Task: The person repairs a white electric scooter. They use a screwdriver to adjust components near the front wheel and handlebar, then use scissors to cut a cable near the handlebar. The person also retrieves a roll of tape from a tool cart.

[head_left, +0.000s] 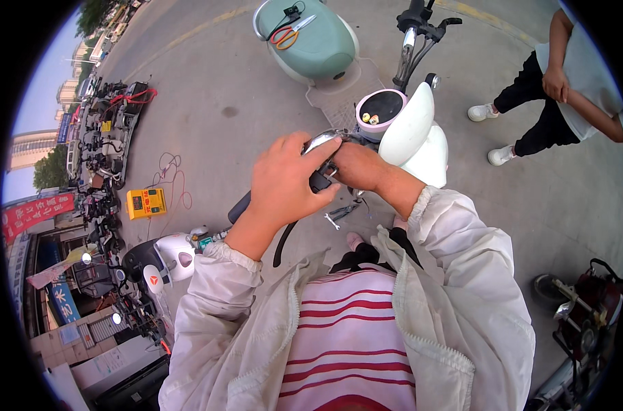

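My left hand [284, 181] is closed around the chrome and black control housing [323, 142] on a scooter's left handlebar. Its index finger lies along the chrome part and its thumb curls below. Pressed in from the other side, my right hand [356, 166] is bent at the wrist, its fingertips mostly hidden behind the housing. A dark handlebar grip [239, 207] shows beyond my left wrist, and a black lever [282, 245] sticks out below it. The scooter's white front cover [409, 127] and round pink-rimmed dashboard [381, 109] with small pieces on it are beside my right hand.
Orange-handled scissors [292, 33] lie on the green scooter seat [318, 51]. A wrench [332, 221] is on the ground below my hands. A yellow box [146, 203] with red wires stands left. Parked scooters [106, 157] line the left; a person [571, 82] stands right.
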`<state>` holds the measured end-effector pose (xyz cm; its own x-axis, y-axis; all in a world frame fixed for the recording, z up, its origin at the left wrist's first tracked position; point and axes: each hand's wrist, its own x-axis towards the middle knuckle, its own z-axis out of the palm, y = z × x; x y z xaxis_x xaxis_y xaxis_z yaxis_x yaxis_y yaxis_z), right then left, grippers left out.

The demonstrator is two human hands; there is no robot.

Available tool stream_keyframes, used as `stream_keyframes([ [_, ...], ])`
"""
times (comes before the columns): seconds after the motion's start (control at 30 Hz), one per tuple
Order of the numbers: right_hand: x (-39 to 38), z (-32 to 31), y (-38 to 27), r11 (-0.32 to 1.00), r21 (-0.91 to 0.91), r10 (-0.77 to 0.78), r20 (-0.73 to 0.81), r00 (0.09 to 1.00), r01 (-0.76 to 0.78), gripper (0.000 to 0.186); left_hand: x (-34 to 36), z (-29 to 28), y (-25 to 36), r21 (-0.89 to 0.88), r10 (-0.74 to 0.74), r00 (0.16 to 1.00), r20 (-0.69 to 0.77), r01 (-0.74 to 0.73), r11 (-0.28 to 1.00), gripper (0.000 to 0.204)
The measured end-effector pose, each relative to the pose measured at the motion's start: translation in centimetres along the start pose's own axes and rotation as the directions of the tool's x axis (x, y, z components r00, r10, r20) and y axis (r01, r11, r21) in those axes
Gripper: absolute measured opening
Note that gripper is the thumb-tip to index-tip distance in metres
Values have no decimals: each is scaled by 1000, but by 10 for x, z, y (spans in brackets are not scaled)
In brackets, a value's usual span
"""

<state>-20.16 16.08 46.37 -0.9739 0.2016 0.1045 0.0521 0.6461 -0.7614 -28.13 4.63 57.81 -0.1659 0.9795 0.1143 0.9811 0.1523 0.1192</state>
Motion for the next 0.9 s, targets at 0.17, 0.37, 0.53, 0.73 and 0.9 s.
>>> stream_keyframes([
  [0.17, 8, -26, 1, 978, -101, -153, 233, 960, 180, 17, -3, 4, -14, -4, 43, 997, -61, -44, 999, 52],
  [0.37, 9, -32, -1, 940, -202, -203, 315, 927, 274, 17, -5, 4, -24, 9, 85, 993, -83, -85, 996, 54],
  [0.53, 2, -50, -3, 942, -228, -133, 418, 899, 245, 17, -4, 5, -28, -15, 110, 990, -87, -112, 994, 54],
  [0.73, 12, -90, -1, 935, -256, -154, 325, 933, 244, 16, -5, 2, -32, -15, 119, 990, -81, -121, 993, 54],
  [0.9, 16, -97, 1, 964, 94, -266, 348, 899, 249, 18, -1, 1, -32, -4, 103, 990, -93, -103, 995, 51],
])
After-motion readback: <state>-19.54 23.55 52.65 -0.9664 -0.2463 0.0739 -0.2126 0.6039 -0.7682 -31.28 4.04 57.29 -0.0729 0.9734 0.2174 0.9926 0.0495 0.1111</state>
